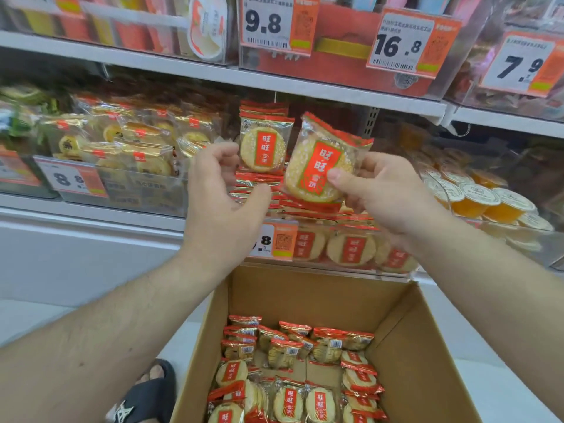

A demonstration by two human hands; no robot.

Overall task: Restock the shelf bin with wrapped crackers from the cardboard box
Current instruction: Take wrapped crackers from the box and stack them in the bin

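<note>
To the left of my shelf bin [323,271], another bin holds gold-wrapped pastries [134,141] behind a price tag reading 8.8 [71,180]. To the right sit orange jelly cups [479,199] with white lids. The shelf above carries clear bins with price tags of 9.8 [265,22], 16.8 [399,47] and 7.9 [518,68]; what lies inside them is blurred and cut off at the top. My own bin's price tag [274,241] is half covered by my left wrist, so only an 8 shows.

Inside the bin, one wrapped cracker [263,148] stands upright at the back, on a stack of flat packets [259,181]; more lie pressed against the clear front wall. The cardboard box [427,361] stands open below the bin, its bottom partly covered with crackers in the box [293,377], some face up, some showing barcodes. The box's near edge runs out of frame. A foot in a black sandal [149,389] shows beside its left wall.

My right hand [381,193] pinches a held cracker packet [320,169] between thumb and fingers, tilted, just in front of the bin's opening and beside the upright one. My left hand [219,190] is raised next to it, fingers loosely curled, thumb stretched toward the stack, gripping nothing. Both forearms reach up over the box.
</note>
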